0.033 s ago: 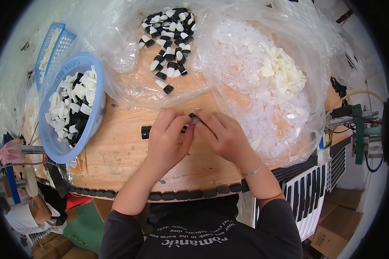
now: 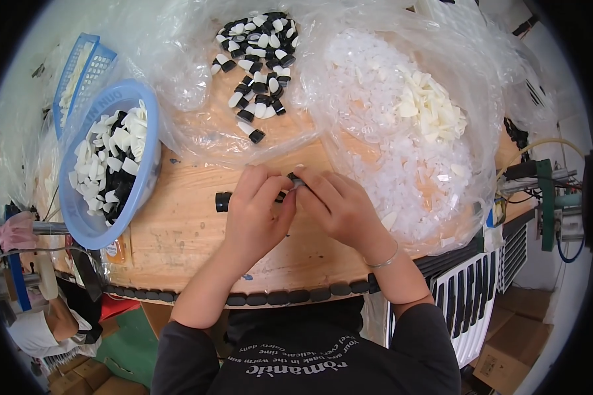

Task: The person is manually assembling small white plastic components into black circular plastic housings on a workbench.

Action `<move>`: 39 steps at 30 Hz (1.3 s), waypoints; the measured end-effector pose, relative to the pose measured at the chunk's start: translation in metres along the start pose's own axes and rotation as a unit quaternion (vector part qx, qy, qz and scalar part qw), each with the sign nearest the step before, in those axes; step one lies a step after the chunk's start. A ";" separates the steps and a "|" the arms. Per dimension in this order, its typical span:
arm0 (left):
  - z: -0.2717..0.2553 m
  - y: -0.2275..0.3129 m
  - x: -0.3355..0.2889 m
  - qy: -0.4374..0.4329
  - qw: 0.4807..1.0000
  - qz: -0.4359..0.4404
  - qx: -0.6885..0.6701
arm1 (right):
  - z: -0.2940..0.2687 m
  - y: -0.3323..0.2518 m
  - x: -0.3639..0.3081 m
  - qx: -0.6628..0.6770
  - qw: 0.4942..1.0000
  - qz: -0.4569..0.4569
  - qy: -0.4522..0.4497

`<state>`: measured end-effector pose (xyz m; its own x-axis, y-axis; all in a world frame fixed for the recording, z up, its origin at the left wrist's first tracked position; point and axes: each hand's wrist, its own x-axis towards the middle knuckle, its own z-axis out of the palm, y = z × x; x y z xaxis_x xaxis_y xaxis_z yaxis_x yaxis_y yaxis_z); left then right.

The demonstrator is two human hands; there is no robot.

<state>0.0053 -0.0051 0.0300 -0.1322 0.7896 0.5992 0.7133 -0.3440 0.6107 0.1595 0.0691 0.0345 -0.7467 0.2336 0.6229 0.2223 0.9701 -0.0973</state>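
Note:
My left hand (image 2: 260, 207) and my right hand (image 2: 336, 204) meet over the middle of the wooden table (image 2: 178, 243). Their thumbs and fingers are closed together around a small black piece (image 2: 293, 178), mostly covered by the fingertips, with a greyish bit showing at its lower side. On the tabletop just left of my left hand lies a short black cylindrical cap (image 2: 223, 202). Another dark bit shows between the fingers of that hand, too covered to make out.
Beyond my hands is a pile of black caps with white oval tips (image 2: 260, 52). A blue basin (image 2: 153, 158) of white and black parts stands left, near a blue basket (image 2: 102, 62). At right, clear plastic sheeting (image 2: 487, 164) bears translucent pieces and cream-coloured flat parts (image 2: 431, 108). A co-worker's arm (image 2: 60, 319) shows lower left.

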 end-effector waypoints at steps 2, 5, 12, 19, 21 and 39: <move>0.000 0.000 -0.001 0.007 1.000 -0.007 0.000 | 0.002 -0.001 0.001 -0.003 1.000 -0.005 0.001; 0.000 -0.005 -0.007 0.000 0.987 -0.131 -0.096 | 0.002 -0.002 0.003 -0.004 1.000 -0.013 0.006; 0.003 -0.011 -0.008 0.010 0.910 -0.302 -0.285 | 0.003 0.003 -0.001 0.073 0.996 0.043 -0.014; -0.001 -0.002 0.005 -0.042 0.978 -0.150 -0.135 | -0.001 0.008 0.000 0.193 0.968 0.147 0.058; 0.002 -0.010 0.002 -0.039 0.981 -0.126 -0.142 | -0.001 0.008 0.001 0.241 0.955 0.164 0.055; 0.001 -0.009 0.001 0.007 0.986 -0.061 -0.156 | 0.009 0.003 -0.006 0.528 0.780 0.326 0.080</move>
<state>-0.0008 -0.0008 0.0245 -0.2157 0.8286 0.5166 0.4457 -0.3872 0.8071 0.1589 0.0711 0.0229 -0.5853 0.7698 0.2546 -0.1819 0.1813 -0.9665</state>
